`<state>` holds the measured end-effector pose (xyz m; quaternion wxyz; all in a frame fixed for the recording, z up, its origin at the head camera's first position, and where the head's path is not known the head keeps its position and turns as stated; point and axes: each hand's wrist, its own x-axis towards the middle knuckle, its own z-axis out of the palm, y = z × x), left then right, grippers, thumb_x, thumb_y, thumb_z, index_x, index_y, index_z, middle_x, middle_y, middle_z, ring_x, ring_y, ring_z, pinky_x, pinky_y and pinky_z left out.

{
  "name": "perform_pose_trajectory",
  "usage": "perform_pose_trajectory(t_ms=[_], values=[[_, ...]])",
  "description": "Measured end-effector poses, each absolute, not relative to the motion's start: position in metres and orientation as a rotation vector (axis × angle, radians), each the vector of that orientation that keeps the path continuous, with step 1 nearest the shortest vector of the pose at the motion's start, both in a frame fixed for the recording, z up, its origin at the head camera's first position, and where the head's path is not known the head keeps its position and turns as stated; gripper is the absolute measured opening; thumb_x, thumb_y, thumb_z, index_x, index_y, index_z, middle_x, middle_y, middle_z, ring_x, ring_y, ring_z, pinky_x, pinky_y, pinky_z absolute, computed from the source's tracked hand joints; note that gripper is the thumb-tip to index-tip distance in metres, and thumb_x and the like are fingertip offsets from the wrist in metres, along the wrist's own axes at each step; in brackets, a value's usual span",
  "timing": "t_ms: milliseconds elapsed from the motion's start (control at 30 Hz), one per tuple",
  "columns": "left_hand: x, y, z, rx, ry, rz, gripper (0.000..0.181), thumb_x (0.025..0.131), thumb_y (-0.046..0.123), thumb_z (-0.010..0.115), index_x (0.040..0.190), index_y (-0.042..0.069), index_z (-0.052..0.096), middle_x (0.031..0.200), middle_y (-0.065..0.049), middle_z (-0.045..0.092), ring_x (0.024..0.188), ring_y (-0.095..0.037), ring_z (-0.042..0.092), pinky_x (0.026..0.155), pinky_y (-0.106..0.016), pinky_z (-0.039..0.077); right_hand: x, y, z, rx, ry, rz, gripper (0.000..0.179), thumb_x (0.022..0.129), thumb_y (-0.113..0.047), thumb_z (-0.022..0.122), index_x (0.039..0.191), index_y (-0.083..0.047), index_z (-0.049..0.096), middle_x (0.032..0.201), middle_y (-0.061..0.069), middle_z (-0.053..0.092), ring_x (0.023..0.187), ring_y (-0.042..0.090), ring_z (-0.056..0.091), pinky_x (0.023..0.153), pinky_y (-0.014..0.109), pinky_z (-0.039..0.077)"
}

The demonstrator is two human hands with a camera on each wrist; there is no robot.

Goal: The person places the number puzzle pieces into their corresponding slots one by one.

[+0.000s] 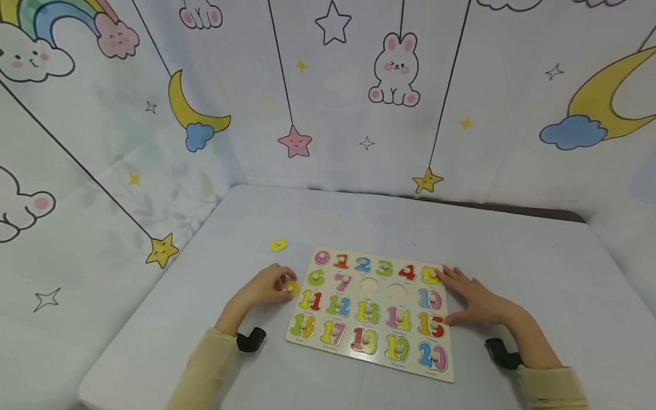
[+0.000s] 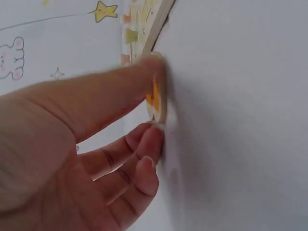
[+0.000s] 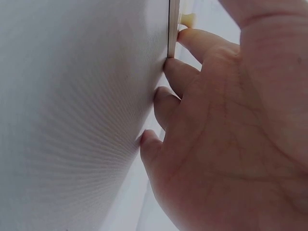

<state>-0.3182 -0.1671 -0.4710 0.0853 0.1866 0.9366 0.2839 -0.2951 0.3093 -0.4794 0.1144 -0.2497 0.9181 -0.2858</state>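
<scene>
A wooden number puzzle board (image 1: 353,353) with knobbed, coloured number pieces lies flat on the table. Two bare recesses show in its second row. Beside its left edge, my left hand (image 1: 267,286) pinches an orange-yellow number piece (image 1: 292,288) between thumb and fingers. Close up in the left wrist view, the piece (image 2: 155,98) stands edge-on between thumb and fingertips, at the table surface. My right hand (image 1: 479,299) rests at the board's right edge with its fingers spread. One of its fingertips touches the board by the yellow five (image 1: 429,275).
Farther back, left of the board, a loose yellow number piece (image 1: 278,245) lies on the white table (image 1: 461,239). A printed cloth (image 1: 348,85) hangs behind the table. Black straps (image 1: 251,340) sit at both wrists.
</scene>
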Motion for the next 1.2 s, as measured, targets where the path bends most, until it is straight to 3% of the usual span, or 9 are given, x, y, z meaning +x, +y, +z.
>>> perform_pose_trajectory(t_ms=[233,600,900,1200], values=[[-0.322,-0.159,-0.465,0.557,2.822,0.731,0.029,0.073,0.008,0.08,0.093,0.011,0.059,0.084,0.0,0.05,0.074,-0.017,0.048,0.066,-0.03,0.043,-0.295,0.311,-0.479,-0.725,2.696,-0.832,0.099,0.069,-0.044,0.078,0.143,0.001,0.03,0.148,0.029,0.015,0.134,0.048,0.003,0.099,0.068,0.003],[-0.316,-0.148,-0.461,0.501,2.889,0.973,0.026,0.075,0.014,0.079,0.092,0.012,0.06,0.081,0.003,0.057,0.069,-0.013,0.052,0.06,-0.028,0.047,-0.296,0.31,-0.48,-0.714,2.697,-0.82,0.1,0.068,-0.045,0.078,0.144,0.0,0.03,0.148,0.028,0.015,0.134,0.047,0.002,0.1,0.067,0.003],[-0.331,-0.04,-0.437,0.865,2.613,1.081,0.025,0.08,0.02,0.076,0.097,0.011,0.059,0.086,0.003,0.059,0.074,-0.009,0.058,0.066,-0.022,0.049,-0.294,0.312,-0.48,-0.72,2.687,-0.838,0.099,0.069,-0.045,0.078,0.143,0.001,0.031,0.148,0.029,0.015,0.134,0.048,0.002,0.099,0.068,0.003],[-0.341,0.043,-0.458,0.799,2.686,0.821,0.027,0.079,0.03,0.076,0.088,0.014,0.057,0.075,0.006,0.053,0.065,-0.009,0.048,0.055,-0.02,0.04,-0.294,0.311,-0.475,-0.721,2.684,-0.838,0.1,0.069,-0.045,0.078,0.143,0.002,0.03,0.148,0.029,0.015,0.134,0.049,0.003,0.099,0.068,0.004]])
